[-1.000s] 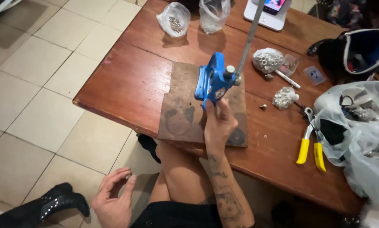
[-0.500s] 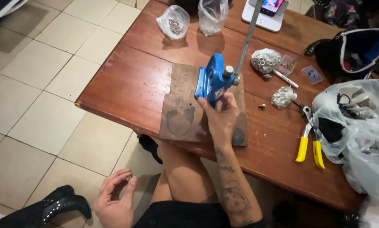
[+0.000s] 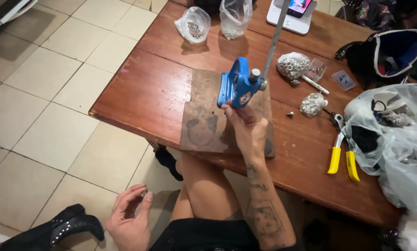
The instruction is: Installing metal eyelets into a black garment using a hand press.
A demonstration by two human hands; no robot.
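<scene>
— Resting on a worn brown board [image 3: 204, 125], what is that blue thing?

— A small cast-metal hand press [image 3: 236, 86], painted blue, with a long grey lever [image 3: 276, 35] rising out of frame. The board lies on a reddish wooden table [image 3: 148, 88].

— And the hands?

— The right hand [image 3: 245, 128] reaches up to the press base, fingertips pinched close at it; whether they grip anything small I cannot tell. The left hand [image 3: 129, 216] hangs low over the pale tiled floor [image 3: 55, 125], fingers loosely curled, holding nothing that shows.

— Around it?

— Clear bags of shiny metal rings [image 3: 293, 65], yellow-handled pliers [image 3: 341, 160], a white marker [image 3: 315, 85], crinkled plastic bags [image 3: 394, 139] at the right. A black studded boot [image 3: 55, 230] is cut off below.
</scene>
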